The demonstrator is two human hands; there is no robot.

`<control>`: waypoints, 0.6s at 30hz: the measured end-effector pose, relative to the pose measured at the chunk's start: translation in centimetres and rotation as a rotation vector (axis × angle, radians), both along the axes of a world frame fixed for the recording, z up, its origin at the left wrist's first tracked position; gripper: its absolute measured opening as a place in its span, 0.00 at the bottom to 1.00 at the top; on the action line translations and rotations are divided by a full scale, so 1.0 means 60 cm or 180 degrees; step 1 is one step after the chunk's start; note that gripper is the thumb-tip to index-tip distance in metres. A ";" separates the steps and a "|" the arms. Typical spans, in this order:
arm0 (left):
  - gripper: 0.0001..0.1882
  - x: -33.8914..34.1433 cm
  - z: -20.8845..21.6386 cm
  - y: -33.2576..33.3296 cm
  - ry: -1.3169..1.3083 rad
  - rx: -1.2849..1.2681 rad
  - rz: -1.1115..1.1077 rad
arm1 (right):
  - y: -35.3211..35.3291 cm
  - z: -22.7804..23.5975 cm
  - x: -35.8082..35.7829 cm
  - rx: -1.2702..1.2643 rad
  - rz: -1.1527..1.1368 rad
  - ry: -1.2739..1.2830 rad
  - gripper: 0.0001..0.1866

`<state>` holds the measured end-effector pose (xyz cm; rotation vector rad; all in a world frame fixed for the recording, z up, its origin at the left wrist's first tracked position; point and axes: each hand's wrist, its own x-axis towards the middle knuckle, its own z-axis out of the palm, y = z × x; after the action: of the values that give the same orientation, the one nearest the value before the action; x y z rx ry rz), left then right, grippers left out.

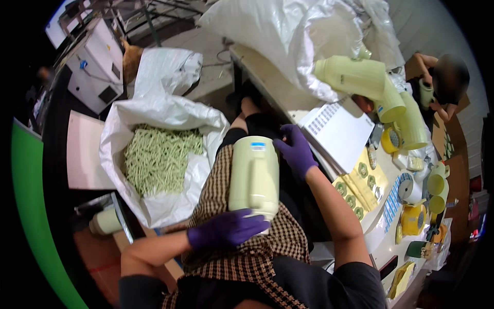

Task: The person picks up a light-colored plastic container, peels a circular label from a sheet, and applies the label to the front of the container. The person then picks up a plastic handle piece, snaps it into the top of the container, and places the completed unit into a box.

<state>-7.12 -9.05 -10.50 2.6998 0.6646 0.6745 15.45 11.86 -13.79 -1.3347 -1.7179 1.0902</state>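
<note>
Seated person, checked cloth (pixel 247 247) over the lap. Pale green plastic jug (pixel 254 176) with moulded handle lies on the lap, held between both hands, small blue-and-white label near its top end. Left hand (pixel 226 229), purple glove, wraps the jug's near end, fingers curled across it. Right hand (pixel 296 150), also purple-gloved, grips the far end, fingers bent over the rim.

To the left, an open white sack (pixel 163 154) full of pale green plastic pieces (pixel 157 159). To the right, a worktable (pixel 378 234) carrying sticker sheets (pixel 360 188), a tape roll (pixel 410 189) and yellow lids (pixel 413 219). More pale green jugs (pixel 355 74) stacked at the table's far end, against a big white bag (pixel 288 31). Another person (pixel 445 82) sits beyond them.
</note>
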 end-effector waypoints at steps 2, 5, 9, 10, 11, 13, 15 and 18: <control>0.22 -0.073 0.058 -0.012 0.0345 0.0641 0.1100 | 0.024 0.022 0.038 0.0633 0.0007 0.0340 0.25; 0.21 -0.172 0.125 -0.022 0.0118 0.1009 0.2594 | 0.123 0.186 0.122 0.2429 -0.0405 -0.0905 0.12; 0.20 -0.200 0.070 -0.037 -0.0118 0.0827 0.2955 | 0.301 0.193 0.115 0.1625 -0.0358 -0.1498 0.15; 0.21 -0.182 0.049 -0.030 -0.0181 0.0696 0.3060 | 0.357 0.166 0.118 0.1402 -0.0137 -0.2503 0.18; 0.22 -0.171 0.035 -0.032 -0.0291 0.0473 0.2953 | 0.378 0.166 0.085 0.0644 0.0131 -0.2907 0.20; 0.22 -0.140 -0.001 -0.041 -0.0808 0.0178 0.2986 | 0.430 0.163 0.025 -0.0212 0.0971 -0.3799 0.21; 0.24 -0.132 -0.012 -0.048 -0.0655 0.0425 0.2913 | 0.454 0.143 0.026 0.0166 0.0486 -0.3586 0.21; 0.24 -0.121 -0.001 -0.052 -0.0415 0.0541 0.2947 | 0.438 0.170 0.049 0.0448 0.0137 -0.2816 0.18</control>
<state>-14.39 -12.16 -10.56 2.3405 1.9144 1.1213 18.38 38.12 -3.60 -1.8392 -2.3802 0.3666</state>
